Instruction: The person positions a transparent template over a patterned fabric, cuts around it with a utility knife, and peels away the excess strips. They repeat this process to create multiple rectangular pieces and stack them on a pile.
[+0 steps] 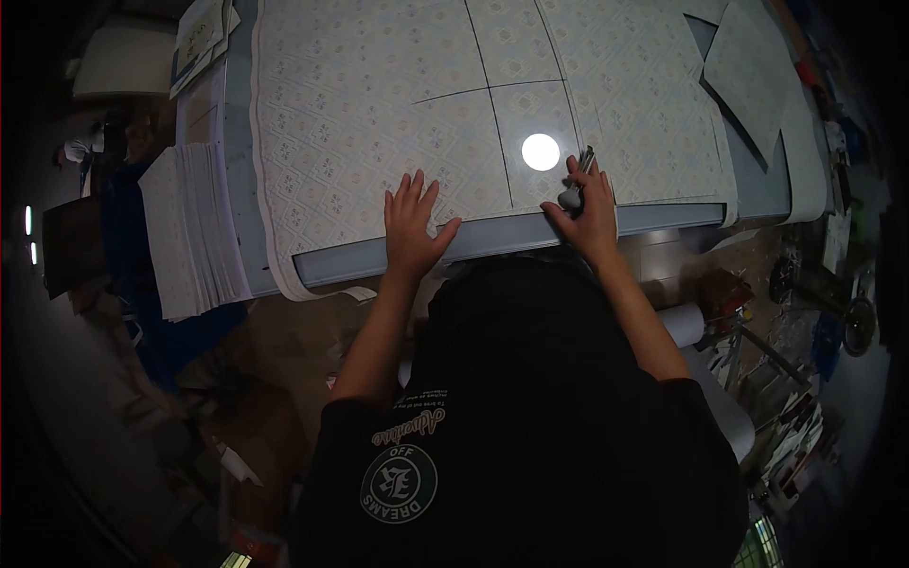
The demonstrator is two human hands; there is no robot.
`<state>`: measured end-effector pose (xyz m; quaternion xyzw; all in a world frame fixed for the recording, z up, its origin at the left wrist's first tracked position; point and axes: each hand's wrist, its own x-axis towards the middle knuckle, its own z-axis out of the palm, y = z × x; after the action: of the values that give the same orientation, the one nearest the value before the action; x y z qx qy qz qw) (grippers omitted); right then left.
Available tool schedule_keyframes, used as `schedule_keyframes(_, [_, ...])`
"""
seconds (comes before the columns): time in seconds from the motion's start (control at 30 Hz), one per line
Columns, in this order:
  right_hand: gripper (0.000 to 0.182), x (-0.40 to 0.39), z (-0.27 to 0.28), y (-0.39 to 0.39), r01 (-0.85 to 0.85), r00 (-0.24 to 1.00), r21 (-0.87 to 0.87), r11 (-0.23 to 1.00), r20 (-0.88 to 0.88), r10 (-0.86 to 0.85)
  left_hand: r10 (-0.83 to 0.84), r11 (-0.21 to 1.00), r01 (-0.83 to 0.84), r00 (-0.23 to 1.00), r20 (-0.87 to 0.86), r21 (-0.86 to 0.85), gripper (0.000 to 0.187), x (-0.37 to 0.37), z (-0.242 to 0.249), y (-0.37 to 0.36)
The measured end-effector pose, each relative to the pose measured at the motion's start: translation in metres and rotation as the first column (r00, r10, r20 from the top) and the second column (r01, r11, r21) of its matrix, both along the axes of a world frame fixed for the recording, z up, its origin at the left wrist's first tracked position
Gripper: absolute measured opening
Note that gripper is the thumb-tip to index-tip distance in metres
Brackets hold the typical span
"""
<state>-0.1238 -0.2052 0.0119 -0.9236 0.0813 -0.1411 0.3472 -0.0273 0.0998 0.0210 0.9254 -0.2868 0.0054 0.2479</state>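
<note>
A large pale patterned sheet covers most of the table, with dark straight lines crossing on it. My left hand lies flat near the sheet's front edge, palm down and fingers spread, holding nothing. To the right, my right hand rests by the same edge, its fingers curled round a small grey tool with a rounded part and thin metallic ends. Its exact kind I cannot tell. A bright round glare spot shows on the surface just left of that hand.
The grey table edge runs in front of my body. A stack of folded pale sheets hangs at the left side. Loose pale pieces lie at the back right. A white roll and clutter sit below on the right.
</note>
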Motion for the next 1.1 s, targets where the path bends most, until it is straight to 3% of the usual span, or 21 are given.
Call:
schedule_keyframes(0.27, [0.057, 0.0007, -0.0012, -0.0015, -0.008, 1.0, 0.066, 0.998, -0.018, 0.009, 0.002, 1.0, -0.003, 1.0, 0.017, 0.015, 0.07, 0.001, -0.0019, 0.0001])
schedule_keyframes(1.1, [0.055, 0.0008, -0.0013, -0.0028, -0.005, 1.0, 0.04, 0.999, 0.013, 0.005, 0.032, 0.999, -0.032, 0.999, -0.011, 0.035, 0.072, -0.0001, 0.0022, -0.0041])
